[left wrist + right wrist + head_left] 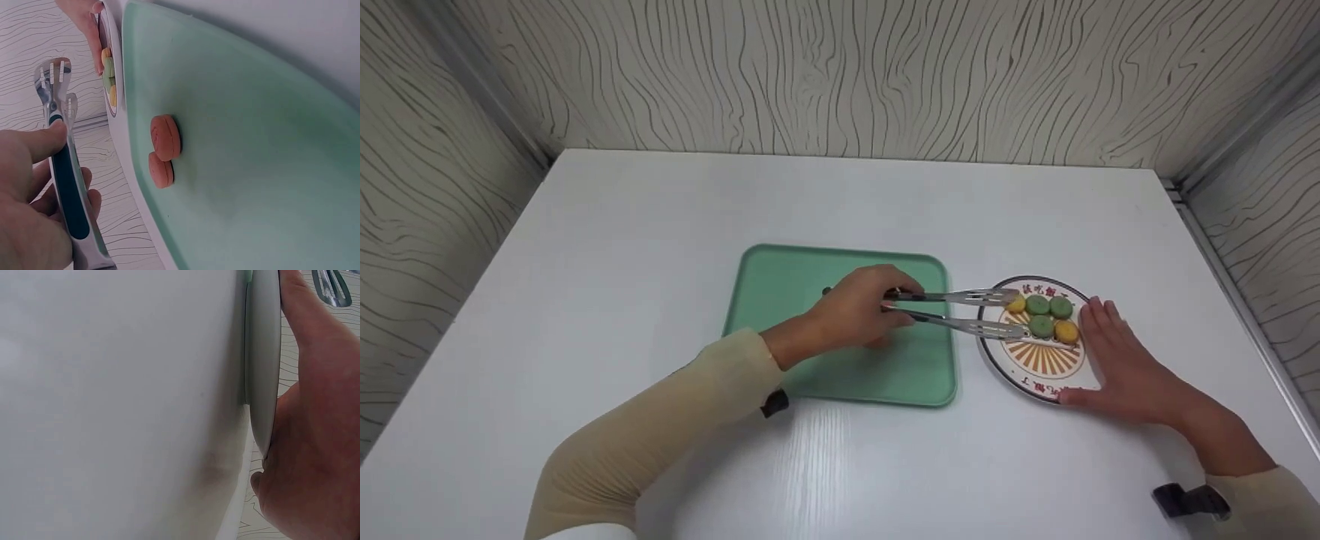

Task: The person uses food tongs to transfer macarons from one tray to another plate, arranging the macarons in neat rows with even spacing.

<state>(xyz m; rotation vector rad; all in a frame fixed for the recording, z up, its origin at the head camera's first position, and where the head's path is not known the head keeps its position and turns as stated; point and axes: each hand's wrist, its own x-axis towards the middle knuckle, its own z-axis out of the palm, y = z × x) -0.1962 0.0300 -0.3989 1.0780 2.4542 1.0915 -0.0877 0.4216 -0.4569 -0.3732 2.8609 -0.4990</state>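
My left hand (859, 304) grips a pair of metal tongs (982, 297) with dark handles, above the green tray (840, 382). The slotted ends of the tongs stand apart over the left side of a round plate (1012, 367), near a yellow macaron (1015, 303). Three green macarons (1041, 326) and another yellow macaron (1066, 331) sit on the plate. My right hand (1129, 375) rests against the plate's right rim, fingers straight and thumb spread at the front. Two red macarons (165, 138) lie on the tray in the left wrist view, mostly hidden in the head view.
The tray and plate stand side by side on a white table (607, 300). Panels with a wood-grain pattern (840, 82) rise behind the table and at both sides.
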